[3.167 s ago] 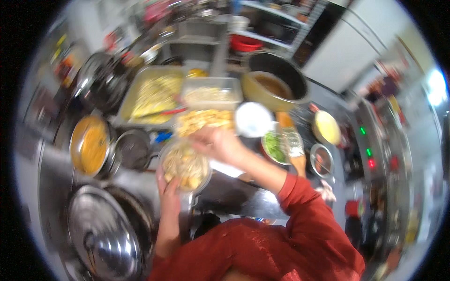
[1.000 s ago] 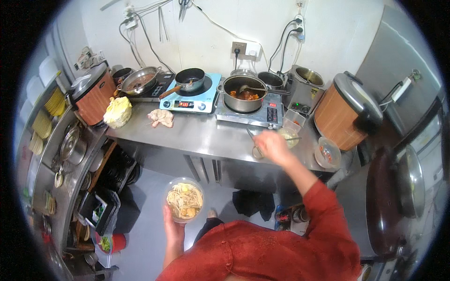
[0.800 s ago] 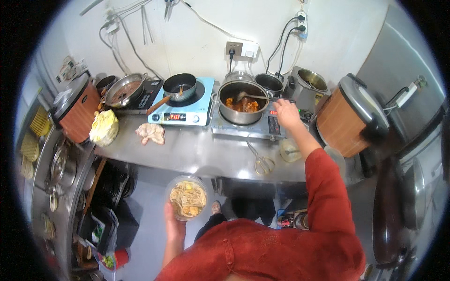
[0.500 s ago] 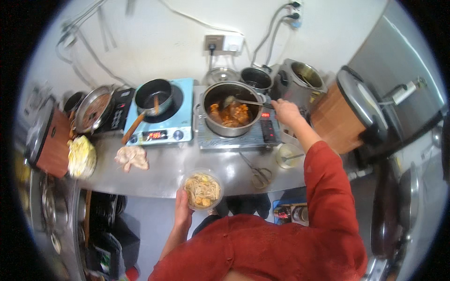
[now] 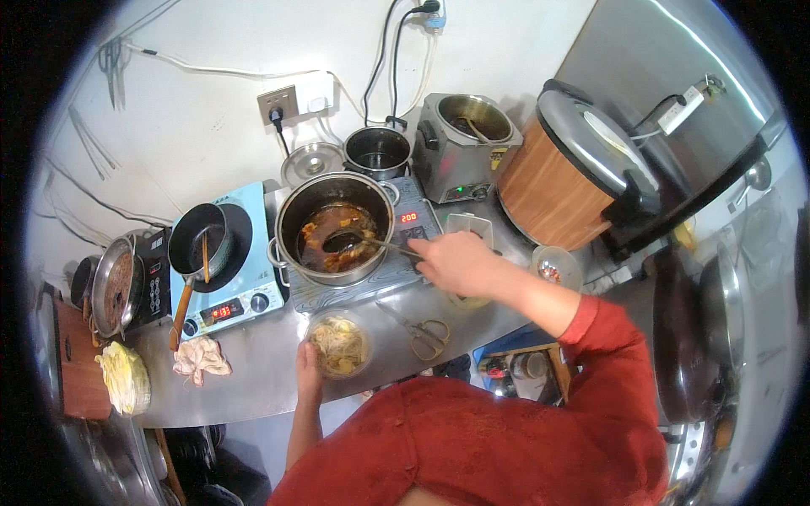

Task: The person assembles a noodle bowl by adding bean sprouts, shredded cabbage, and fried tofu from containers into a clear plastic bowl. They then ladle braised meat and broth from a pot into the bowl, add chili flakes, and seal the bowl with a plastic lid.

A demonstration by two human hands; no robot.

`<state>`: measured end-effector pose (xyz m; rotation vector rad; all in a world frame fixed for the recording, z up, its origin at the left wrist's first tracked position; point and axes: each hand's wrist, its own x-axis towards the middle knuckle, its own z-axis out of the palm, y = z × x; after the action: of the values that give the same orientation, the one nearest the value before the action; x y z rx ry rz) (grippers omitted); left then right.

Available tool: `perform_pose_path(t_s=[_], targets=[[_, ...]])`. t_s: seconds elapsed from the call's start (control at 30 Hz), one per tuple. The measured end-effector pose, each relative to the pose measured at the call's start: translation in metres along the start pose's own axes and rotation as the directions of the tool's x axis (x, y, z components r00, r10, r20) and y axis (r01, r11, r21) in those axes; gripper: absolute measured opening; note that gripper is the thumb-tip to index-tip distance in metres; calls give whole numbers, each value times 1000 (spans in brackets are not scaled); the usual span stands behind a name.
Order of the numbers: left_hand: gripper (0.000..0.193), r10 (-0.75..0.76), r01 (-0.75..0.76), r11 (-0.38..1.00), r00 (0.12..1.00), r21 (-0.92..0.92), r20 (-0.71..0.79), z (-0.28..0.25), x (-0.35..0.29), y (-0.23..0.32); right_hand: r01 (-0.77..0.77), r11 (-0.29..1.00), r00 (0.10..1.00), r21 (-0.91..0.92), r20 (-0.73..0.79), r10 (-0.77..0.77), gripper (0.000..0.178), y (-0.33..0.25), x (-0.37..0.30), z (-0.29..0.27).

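My left hand [image 5: 310, 369] is closed on the side of a clear round bowl of noodles [image 5: 339, 346], near the counter's front edge below the pot. A ladle [image 5: 390, 245] has its handle gripped in my right hand [image 5: 456, 263]. Its bowl end dips into the dark brown broth of a large steel pot [image 5: 295, 268], among orange-brown pieces. Under the pot is an induction cooker [image 5: 426, 221] with a lit red display. Scissors [image 5: 419, 331] with the handles toward me lie right of the noodle bowl.
At left, a small wooden-handled pan [image 5: 200, 240] sits on a light-blue cooker [image 5: 245, 291], with raw-looking meat [image 5: 201, 360] and cabbage [image 5: 125, 377] nearby. Behind and right stand a black pot [image 5: 378, 152], a steel warmer [image 5: 451, 169] and a wood-patterned cooker bucket [image 5: 553, 173].
The view has swung right. The ladle has gone from the pot's upper right side down into the broth near its middle. The noodle bowl is now closer to the pot's front.
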<state>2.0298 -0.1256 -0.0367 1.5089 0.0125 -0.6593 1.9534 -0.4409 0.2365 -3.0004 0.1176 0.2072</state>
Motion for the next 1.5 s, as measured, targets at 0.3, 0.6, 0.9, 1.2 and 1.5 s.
perform_pose_path(t_s=[0.3, 0.6, 0.9, 1.2, 1.5], targets=[[53, 32, -4, 982, 989, 187, -145, -5, -3, 0, 5, 1000, 978, 13, -210, -2, 50, -34, 28, 73], [64, 59, -48, 989, 995, 141, -78, -7, -1, -10, -341, 935, 940, 98, 24, 340, 39, 53, -1, 106], [72, 41, -47, 992, 998, -117, -54, -13, -8, -11, -336, 939, 931, -72, 127, 342, 52, 71, 16, 149], [55, 446, -394, 894, 829, 214, -338, -14, 34, 94, 158, 946, 849, 284, -527, 16, 42, -19, 31, 61], [51, 88, -87, 996, 985, 18, -147, 22, 127, 172, 103, 994, 966, -42, -233, -110, 39, -46, 43, 62]])
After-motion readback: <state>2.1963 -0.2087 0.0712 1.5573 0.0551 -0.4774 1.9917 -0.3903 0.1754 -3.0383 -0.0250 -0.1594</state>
